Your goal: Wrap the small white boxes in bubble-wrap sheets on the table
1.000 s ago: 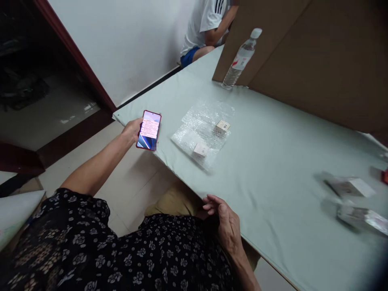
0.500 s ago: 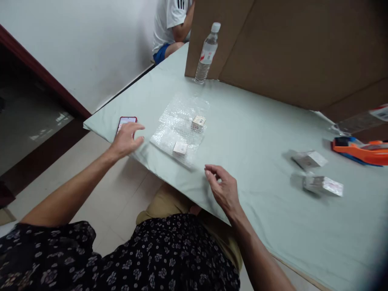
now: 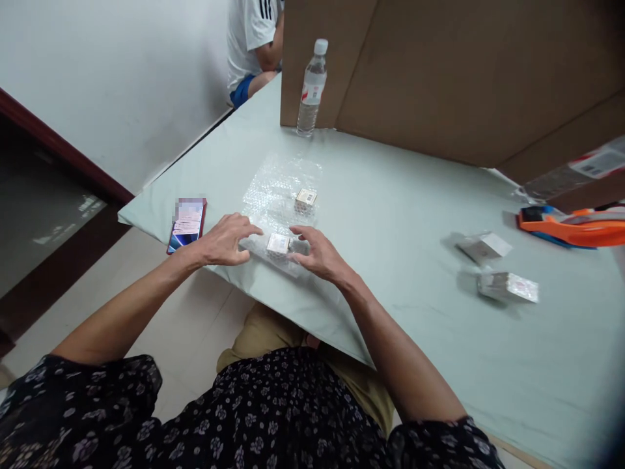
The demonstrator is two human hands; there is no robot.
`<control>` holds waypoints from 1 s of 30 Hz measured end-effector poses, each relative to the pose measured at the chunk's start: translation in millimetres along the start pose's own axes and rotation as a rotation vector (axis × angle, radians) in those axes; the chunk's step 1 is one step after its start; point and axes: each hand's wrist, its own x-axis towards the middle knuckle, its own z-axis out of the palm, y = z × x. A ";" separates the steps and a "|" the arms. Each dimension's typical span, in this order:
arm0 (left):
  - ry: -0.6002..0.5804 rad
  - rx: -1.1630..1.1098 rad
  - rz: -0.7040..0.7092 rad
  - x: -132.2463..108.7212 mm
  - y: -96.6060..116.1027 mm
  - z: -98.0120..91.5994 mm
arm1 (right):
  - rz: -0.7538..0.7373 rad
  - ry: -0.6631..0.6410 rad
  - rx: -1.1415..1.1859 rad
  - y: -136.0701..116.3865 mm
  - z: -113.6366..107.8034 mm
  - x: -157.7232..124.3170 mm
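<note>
Bubble wrap (image 3: 266,185) lies flat on the table, with a small printed box (image 3: 278,243) on its near part. A second small box (image 3: 305,199) sits a little farther back on the wrap. My left hand (image 3: 229,241) is at the left of the near box, thumb and fingers apart, holding nothing. From the right, my right hand (image 3: 317,253) faces the same box with its fingers spread and nothing in them. Both hands are close to the box, with a gap visible on either side of it.
A phone (image 3: 188,223) lies at the table's left edge. Behind the wrap, a water bottle (image 3: 311,91) stands against a cardboard panel (image 3: 420,78). Two wrapped boxes (image 3: 508,288) and an orange-and-blue tape dispenser (image 3: 571,227) are at the right. A person (image 3: 254,39) sits beyond the table.
My left hand has moved right, away from the phone, and my right hand has moved left and farther in. Both now flank the near box. The view has shifted slightly.
</note>
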 end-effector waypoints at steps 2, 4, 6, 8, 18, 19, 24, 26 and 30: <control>0.044 0.035 0.031 2.5 6.1 -3.0 | -0.040 -0.009 -0.077 -3.3 9.6 4.3; 0.045 -0.014 0.088 12.7 8.3 -3.1 | -0.042 0.016 -0.160 -7.8 21.0 7.9; -0.021 -0.083 0.134 23.4 6.3 -0.9 | -0.016 0.041 -0.224 -12.3 31.1 8.6; -0.067 -0.111 0.127 26.7 3.3 2.7 | 0.009 0.065 -0.251 -15.3 37.6 4.6; 0.037 0.051 0.263 -49.0 63.3 63.8 | 0.065 0.203 -0.153 -12.9 21.1 -81.5; 0.016 0.041 0.292 -54.8 71.5 71.6 | 0.088 0.214 -0.134 -12.4 14.3 -91.1; -0.037 0.129 0.351 -77.7 87.7 91.2 | 0.246 0.259 0.124 -6.4 -21.9 -114.8; 0.005 0.205 0.381 -84.7 86.5 92.9 | 0.294 0.228 0.259 -1.1 -31.6 -108.0; 0.107 0.281 0.365 -94.9 83.6 96.7 | 0.332 0.169 0.385 11.7 -41.5 -66.2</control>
